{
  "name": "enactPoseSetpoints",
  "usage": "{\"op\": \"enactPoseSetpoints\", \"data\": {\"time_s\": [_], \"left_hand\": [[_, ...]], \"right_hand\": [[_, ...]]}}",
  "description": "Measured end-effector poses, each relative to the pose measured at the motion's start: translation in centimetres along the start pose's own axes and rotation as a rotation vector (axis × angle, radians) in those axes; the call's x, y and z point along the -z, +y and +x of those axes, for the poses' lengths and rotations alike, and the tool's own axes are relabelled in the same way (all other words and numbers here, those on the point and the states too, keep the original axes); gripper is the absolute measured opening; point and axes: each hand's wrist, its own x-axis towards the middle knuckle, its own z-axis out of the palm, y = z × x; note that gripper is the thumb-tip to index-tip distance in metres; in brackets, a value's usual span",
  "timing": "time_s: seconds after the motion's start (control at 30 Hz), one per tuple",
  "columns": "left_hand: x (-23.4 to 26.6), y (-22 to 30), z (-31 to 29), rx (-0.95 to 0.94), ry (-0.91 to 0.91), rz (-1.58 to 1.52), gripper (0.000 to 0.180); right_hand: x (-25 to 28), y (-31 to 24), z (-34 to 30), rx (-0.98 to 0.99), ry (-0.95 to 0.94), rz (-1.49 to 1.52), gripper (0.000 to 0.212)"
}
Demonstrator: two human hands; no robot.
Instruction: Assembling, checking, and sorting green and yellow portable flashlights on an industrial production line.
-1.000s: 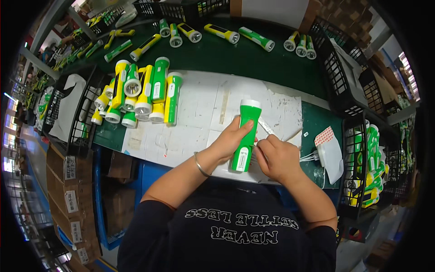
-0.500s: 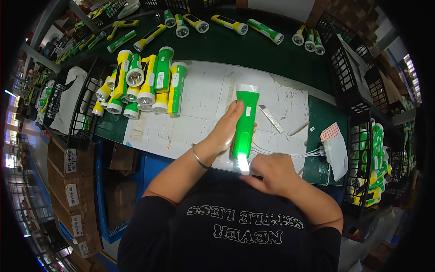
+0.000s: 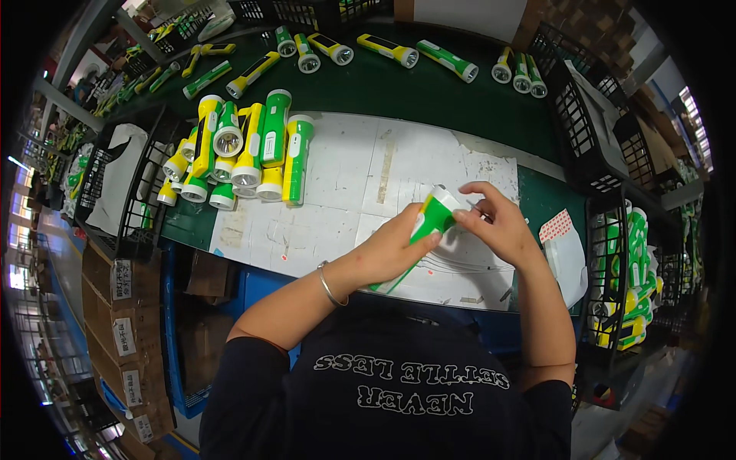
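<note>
Green-and-white flashlight now sits lifted and tilted in the left hand, head end up toward the right hand; half a second earlier it lay flat along the white sheet with the right hand at its near end. Left hand: palm wrapped under the body, fingers clamped on the flashlight, forearm entering from the lower edge. Right hand: fingers pinched together at the flashlight's white head end; whether they grip a small part cannot be told. Position: above the sheet's right half on the bench. A flashlight pile lies well apart to the left; a black crate stands just beside the right hand, the sheet's centre open.
</note>
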Motion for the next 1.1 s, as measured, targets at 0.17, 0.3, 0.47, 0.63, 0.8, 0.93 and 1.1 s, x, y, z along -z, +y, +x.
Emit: {"op": "enactPoseSetpoints", "data": {"time_s": [0.17,0.3,0.47,0.63,0.8,0.93,1.1], "left_hand": [[2.0,2.6,-1.4,-0.24,-0.041,0.662,0.044],[4.7,3.4,-2.5,-0.104,-0.067,0.888,0.036],[6.2,3.3,-3.5,-0.05,-0.077,0.974,0.037],[5.3,3.2,-2.8,-0.053,-0.105,0.887,0.038],[6.2,4.7,-3.2,-0.064,-0.04,0.841,0.04],[7.2,6.0,-3.9,-0.214,0.043,0.821,0.039],[7.2,6.6,-4.5,-0.258,0.085,0.828,0.04]], "right_hand": [[1.3,0.4,-0.3,-0.013,-0.355,0.131,0.053],[2.8,1.4,-1.4,0.017,-0.319,0.245,0.059],[2.9,1.4,-1.4,0.061,-0.314,0.303,0.06],[2.4,1.0,-0.9,0.025,-0.32,0.334,0.066],[2.6,1.3,-1.2,0.024,-0.317,0.371,0.068],[2.7,1.1,-1.7,0.07,-0.267,0.499,0.066],[2.6,1.1,-1.9,0.098,-0.27,0.516,0.066]]}}
